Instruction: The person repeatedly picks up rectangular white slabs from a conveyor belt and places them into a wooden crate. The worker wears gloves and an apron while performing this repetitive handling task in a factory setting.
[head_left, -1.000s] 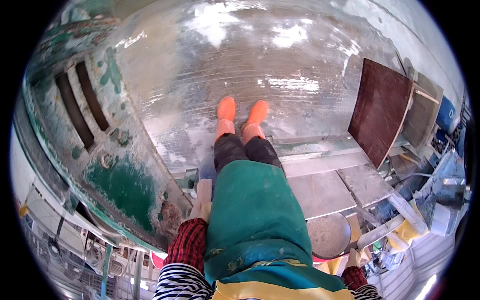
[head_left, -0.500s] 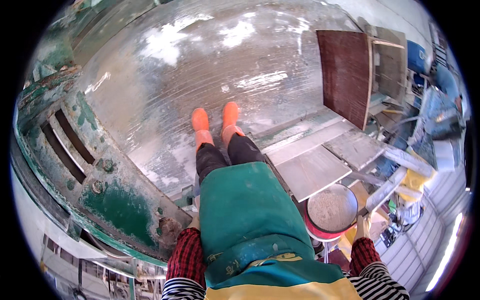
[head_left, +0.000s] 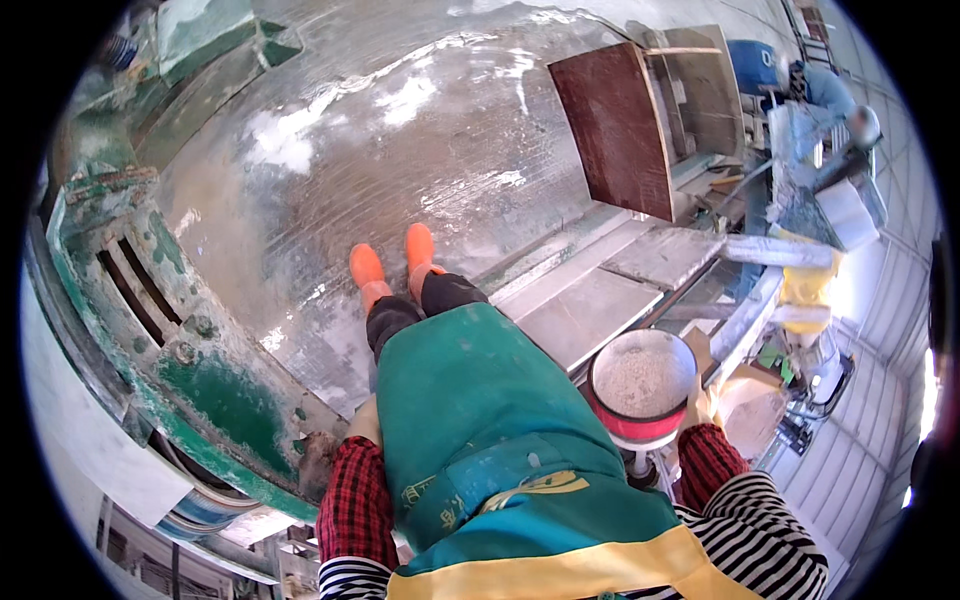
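My left hand [head_left: 366,420] hangs at my left side against the green apron [head_left: 480,385], close to the corroded green machine frame. The apron hides its fingers. My right hand [head_left: 698,405] is beside the red bucket [head_left: 640,428] at my right. The bucket holds a pale, grainy material [head_left: 643,375]. Right above this hand is the dark end of a long grey bar [head_left: 745,325]; whether the fingers touch it or the bucket's rim is too small to make out. Red-and-black checked sleeve covers sit on both my forearms.
A corroded green metal machine frame [head_left: 235,400] with slots runs along my left. Pale slabs [head_left: 590,315] lie to my right, with a brown board [head_left: 615,130] standing beyond them. A person in blue [head_left: 825,95] is at the far right. The floor [head_left: 400,170] shines wet.
My view has turned, so the slabs, board and bucket appear farther left. My right hand is now higher along the bucket's right side. More of the person at the far right shows.
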